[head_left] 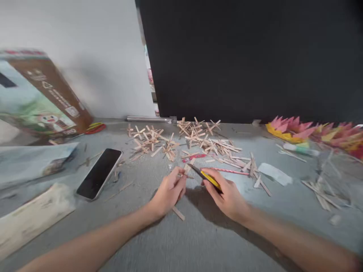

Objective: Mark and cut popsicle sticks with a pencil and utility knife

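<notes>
My left hand is closed in a pinch on small flat wooden sticks, which seem to cross each other. In my right hand is a yellow and black utility knife, its dark tip pointing at those sticks. Whether the tip touches them I cannot tell. A loose wooden stick lies just below my left hand. Beyond both hands are piles of crossed wooden sticks and a heap of flat sticks. A red patterned strip and a pink and white striped stick lie in between.
A phone lies at left, near a printed box and a pale bag. Along the wall rests a silver tube. Pink and yellow paper flowers, a white piece and more sticks are at right.
</notes>
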A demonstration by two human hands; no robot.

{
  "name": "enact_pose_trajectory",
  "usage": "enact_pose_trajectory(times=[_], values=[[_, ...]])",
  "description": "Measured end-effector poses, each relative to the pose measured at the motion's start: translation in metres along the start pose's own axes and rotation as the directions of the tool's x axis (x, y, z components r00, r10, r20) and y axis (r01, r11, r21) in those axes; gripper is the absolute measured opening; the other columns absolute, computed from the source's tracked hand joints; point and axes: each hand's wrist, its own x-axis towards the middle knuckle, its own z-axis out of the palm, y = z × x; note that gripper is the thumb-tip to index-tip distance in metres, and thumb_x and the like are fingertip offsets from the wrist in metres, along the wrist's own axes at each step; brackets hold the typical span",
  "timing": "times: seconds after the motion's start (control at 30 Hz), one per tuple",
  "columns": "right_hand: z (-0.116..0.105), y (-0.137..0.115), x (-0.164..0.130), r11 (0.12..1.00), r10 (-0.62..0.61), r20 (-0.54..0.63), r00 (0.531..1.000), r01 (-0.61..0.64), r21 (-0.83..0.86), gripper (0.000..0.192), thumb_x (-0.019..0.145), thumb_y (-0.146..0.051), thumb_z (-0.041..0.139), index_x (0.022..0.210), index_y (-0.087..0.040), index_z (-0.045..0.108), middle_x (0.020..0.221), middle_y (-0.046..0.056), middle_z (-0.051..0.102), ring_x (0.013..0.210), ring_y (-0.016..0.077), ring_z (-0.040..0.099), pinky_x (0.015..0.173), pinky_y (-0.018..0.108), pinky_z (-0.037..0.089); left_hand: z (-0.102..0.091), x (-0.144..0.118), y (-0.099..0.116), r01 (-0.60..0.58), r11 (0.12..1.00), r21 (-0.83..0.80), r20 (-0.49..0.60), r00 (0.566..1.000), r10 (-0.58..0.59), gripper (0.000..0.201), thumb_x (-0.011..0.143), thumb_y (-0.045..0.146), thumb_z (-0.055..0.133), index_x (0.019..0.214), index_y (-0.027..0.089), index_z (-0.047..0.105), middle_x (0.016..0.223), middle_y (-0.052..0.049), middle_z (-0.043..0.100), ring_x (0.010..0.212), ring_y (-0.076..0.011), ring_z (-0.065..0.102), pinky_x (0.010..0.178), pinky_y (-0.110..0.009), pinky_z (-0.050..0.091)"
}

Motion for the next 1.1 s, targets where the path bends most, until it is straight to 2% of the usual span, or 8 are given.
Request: enact_pose_trajectory(times=[0.27, 0.33, 0.43, 0.57, 0.73, 0.93, 1.0, 1.1], values=[[0.002, 0.001, 0.002, 0.994, 0.111, -0.156, 0.981, -0.112, 0.002, 0.037, 0.110, -0.043, 0.053, 0.139, -0.022, 0.057, 0.080, -0.001, 0.068, 0.062, 0.0164, 0.066, 0.062, 0.025, 0.055, -0.002, 0.002, 0.010, 0.048, 0.995, 0.083, 0.046, 0.998, -0.052, 0.026, 0.102, 0.041, 0.055, 0.098, 0.017, 0.065, 0.060, 0.007, 0.050, 0.054, -0.0100, 0.041, 0.054, -0.023, 0.032], [0.003, 0.003, 0.003, 0.992, 0.125, -0.159, 0.979, -0.129, -0.015, 0.032, 0.110, -0.044, 0.054, 0.131, -0.022, 0.062, 0.081, 0.000, 0.070, 0.067, 0.0181, 0.070, 0.066, 0.027, 0.056, -0.002, 0.001, 0.012, 0.033, 0.994, 0.106, 0.044, 0.998, -0.037, 0.023, 0.099, 0.037, 0.059, 0.096, 0.016, 0.069, 0.064, 0.005, 0.054, 0.058, -0.0100, 0.043, 0.055, -0.023, 0.032], [0.004, 0.006, 0.004, 0.995, 0.081, -0.132, 0.988, -0.087, -0.038, 0.021, 0.110, -0.041, 0.056, 0.115, -0.024, 0.066, 0.093, 0.003, 0.076, 0.083, 0.0207, 0.075, 0.077, 0.029, 0.056, -0.001, 0.002, 0.012, 0.036, 0.997, 0.064, 0.034, 0.999, -0.038, 0.023, 0.097, 0.037, 0.061, 0.095, 0.016, 0.070, 0.067, 0.004, 0.055, 0.058, -0.0095, 0.043, 0.055, -0.022, 0.032], [0.004, 0.009, 0.002, 0.997, 0.012, -0.046, 0.999, -0.015, -0.071, 0.015, 0.108, -0.035, 0.057, 0.098, -0.025, 0.062, 0.085, 0.000, 0.071, 0.073, 0.0175, 0.068, 0.071, 0.027, 0.051, -0.003, 0.004, 0.009, 0.033, 0.997, -0.075, 0.012, 0.999, -0.032, 0.032, 0.098, 0.047, 0.064, 0.094, 0.016, 0.067, 0.064, 0.006, 0.050, 0.053, -0.0080, 0.041, 0.052, -0.021, 0.033], [0.003, 0.008, -0.001, 0.992, -0.090, 0.110, 0.990, 0.098, -0.077, 0.004, 0.105, -0.024, 0.058, 0.105, -0.025, 0.062, 0.091, 0.001, 0.071, 0.077, 0.0164, 0.067, 0.071, 0.026, 0.047, -0.007, 0.007, 0.007, 0.008, 0.985, -0.170, -0.013, 1.000, -0.011, 0.037, 0.098, 0.052, 0.068, 0.094, 0.015, 0.066, 0.060, 0.008, 0.042, 0.050, -0.0062, 0.036, 0.048, -0.019, 0.030], [0.002, 0.009, -0.003, 0.968, -0.211, 0.201, 0.956, 0.233, -0.092, 0.010, 0.105, -0.022, 0.055, 0.112, -0.024, 0.061, 0.099, 0.003, 0.072, 0.081, 0.0166, 0.069, 0.072, 0.026, 0.047, -0.004, 0.007, 0.008, -0.030, 0.971, -0.238, -0.075, 0.997, 0.012, 0.043, 0.105, 0.064, 0.053, 0.097, 0.022, 0.049, 0.096, -0.002, 0.069, 0.054, -0.0084, 0.060, 0.050, -0.022, 0.050], [0.001, 0.009, -0.003, 0.967, -0.211, 0.198, 0.957, 0.234, -0.101, 0.010, 0.106, -0.024, 0.055, 0.113, -0.024, 0.061, 0.100, 0.004, 0.073, 0.081, 0.0170, 0.069, 0.073, 0.027, 0.048, -0.002, 0.007, 0.008, 0.015, 0.962, -0.274, -0.061, 0.998, -0.033, 0.044, 0.105, 0.068, 0.048, 0.099, 0.025, 0.041, 0.099, -0.002, 0.072, 0.049, -0.0107, 0.064, 0.041, -0.022, 0.047], [0.000, 0.009, -0.002, 0.971, -0.199, 0.198, 0.960, 0.220, -0.092, 0.010, 0.108, -0.027, 0.054, 0.113, -0.024, 0.061, 0.099, 0.003, 0.074, 0.083, 0.0175, 0.070, 0.074, 0.027, 0.048, -0.001, 0.005, 0.006, 0.062, 0.958, -0.281, -0.043, 0.996, -0.077, 0.043, 0.106, 0.069, 0.046, 0.102, 0.027, 0.038, 0.080, 0.004, 0.067, 0.036, -0.0105, 0.056, 0.032, -0.018, 0.035]])
